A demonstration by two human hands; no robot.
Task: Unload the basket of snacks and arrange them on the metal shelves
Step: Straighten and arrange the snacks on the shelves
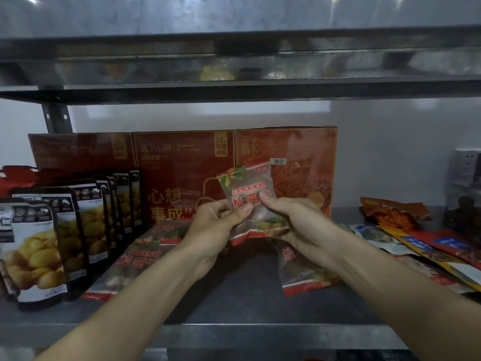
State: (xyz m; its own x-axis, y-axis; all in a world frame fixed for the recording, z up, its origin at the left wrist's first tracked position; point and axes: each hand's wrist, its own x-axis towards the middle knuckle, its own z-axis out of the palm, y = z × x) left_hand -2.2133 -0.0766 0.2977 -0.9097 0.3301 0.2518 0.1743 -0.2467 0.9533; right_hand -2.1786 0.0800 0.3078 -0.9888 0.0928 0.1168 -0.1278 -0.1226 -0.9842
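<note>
Both hands hold one clear snack packet (247, 186) with red lettering, upright above the metal shelf (234, 295). My left hand (216, 225) pinches its lower left side and my right hand (294, 220) grips its right side. Two like packets lie flat on the shelf: one (135, 259) under my left forearm, another (302, 272) under my right wrist. No basket is in view.
A row of black-and-white pouches (65, 230) with yellow food pictures stands at left. Three red boxes (182, 175) line the back wall. Flat mixed packets (426, 246) lie at right, an orange bag (393, 209) behind them. An upper shelf (234, 63) hangs overhead.
</note>
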